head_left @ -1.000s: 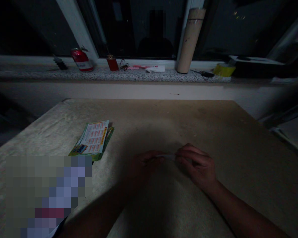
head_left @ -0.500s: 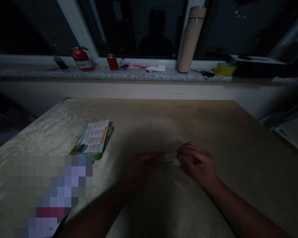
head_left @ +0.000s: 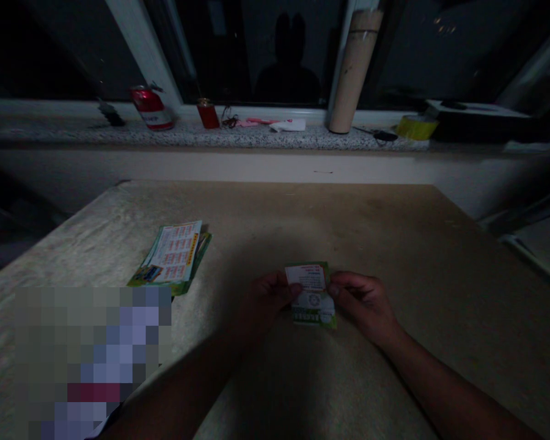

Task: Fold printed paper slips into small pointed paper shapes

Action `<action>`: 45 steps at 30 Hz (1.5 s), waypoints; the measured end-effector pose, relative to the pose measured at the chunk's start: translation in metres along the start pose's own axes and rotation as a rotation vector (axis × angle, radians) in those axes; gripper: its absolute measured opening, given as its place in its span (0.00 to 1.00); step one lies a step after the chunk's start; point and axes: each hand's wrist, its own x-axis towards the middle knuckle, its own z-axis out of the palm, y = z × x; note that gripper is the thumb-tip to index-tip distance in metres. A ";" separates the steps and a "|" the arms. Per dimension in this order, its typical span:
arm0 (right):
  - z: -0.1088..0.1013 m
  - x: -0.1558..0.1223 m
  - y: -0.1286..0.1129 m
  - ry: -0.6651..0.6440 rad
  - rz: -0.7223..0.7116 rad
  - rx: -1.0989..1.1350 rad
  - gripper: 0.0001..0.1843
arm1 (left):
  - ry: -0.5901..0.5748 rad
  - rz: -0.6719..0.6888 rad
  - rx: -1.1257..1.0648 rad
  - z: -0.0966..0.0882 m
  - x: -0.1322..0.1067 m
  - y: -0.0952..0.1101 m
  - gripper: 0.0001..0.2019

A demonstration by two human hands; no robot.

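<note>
One table [head_left: 385, 226] takes up the lower view. Over its middle are two hands, the left hand [head_left: 266, 299] and the right hand [head_left: 364, 302], a little apart. Toward the left edge lies one pile of printed cards [head_left: 174, 253], too dim to count. One held card [head_left: 310, 299] is pinched between both hands, gripped at opposite sides, face showing. It alone is taken up; neither hand touches the pile.
</note>
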 end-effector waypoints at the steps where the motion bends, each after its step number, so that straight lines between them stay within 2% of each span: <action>1: 0.000 0.000 0.000 -0.005 -0.008 0.019 0.08 | -0.023 -0.007 -0.027 0.001 0.000 0.000 0.17; 7: 0.001 -0.002 0.000 -0.116 -0.064 0.070 0.09 | -0.111 -0.080 -0.205 0.009 -0.002 0.002 0.16; 10: 0.004 -0.002 0.000 -0.071 -0.119 0.026 0.12 | -0.124 -0.137 -0.219 0.009 -0.008 0.005 0.16; 13: 0.005 -0.001 0.000 0.015 -0.247 -0.149 0.19 | -0.214 -0.209 -0.234 0.003 -0.017 0.004 0.19; 15: 0.004 0.000 0.000 0.009 -0.328 -0.248 0.13 | -0.315 -0.216 -0.222 -0.001 -0.021 0.001 0.26; 17: 0.003 0.000 0.000 -0.003 -0.335 -0.279 0.04 | -0.332 -0.226 -0.160 -0.001 -0.022 0.000 0.24; 19: 0.002 0.000 0.002 0.024 -0.273 -0.259 0.01 | -0.303 -0.277 -0.184 0.001 -0.019 0.000 0.15; 22: 0.001 -0.001 0.004 0.085 -0.189 -0.212 0.04 | -0.279 -0.283 -0.196 0.004 -0.013 0.001 0.19; 25: 0.001 -0.001 0.005 0.105 -0.178 -0.197 0.05 | -0.229 -0.237 -0.147 0.005 -0.011 0.000 0.20; 27: 0.001 -0.001 0.003 0.118 -0.194 -0.194 0.05 | -0.147 -0.173 -0.025 0.006 -0.011 0.000 0.17; 30: 0.002 -0.001 0.001 0.163 -0.215 -0.192 0.05 | 0.069 0.037 0.222 0.008 -0.012 0.002 0.13; 32: 0.001 -0.001 0.000 0.204 -0.216 -0.205 0.06 | 0.180 0.154 0.254 0.008 -0.014 0.006 0.18; 34: 0.000 0.000 0.000 0.231 -0.213 -0.224 0.08 | 0.169 0.183 0.269 0.007 -0.017 0.009 0.20; 36: 0.000 0.000 0.001 0.232 -0.200 -0.231 0.09 | 0.104 0.273 0.394 0.005 -0.021 0.010 0.19; 37: -0.001 0.001 0.002 0.232 -0.192 -0.226 0.10 | 0.126 0.296 0.454 0.005 -0.022 0.010 0.17; 41: -0.001 0.004 0.003 0.233 -0.152 -0.165 0.12 | 0.170 0.254 0.681 0.006 -0.024 0.010 0.16; 45: 0.000 0.006 0.002 0.121 -0.088 -0.107 0.12 | 0.138 0.170 0.699 0.009 -0.021 0.012 0.13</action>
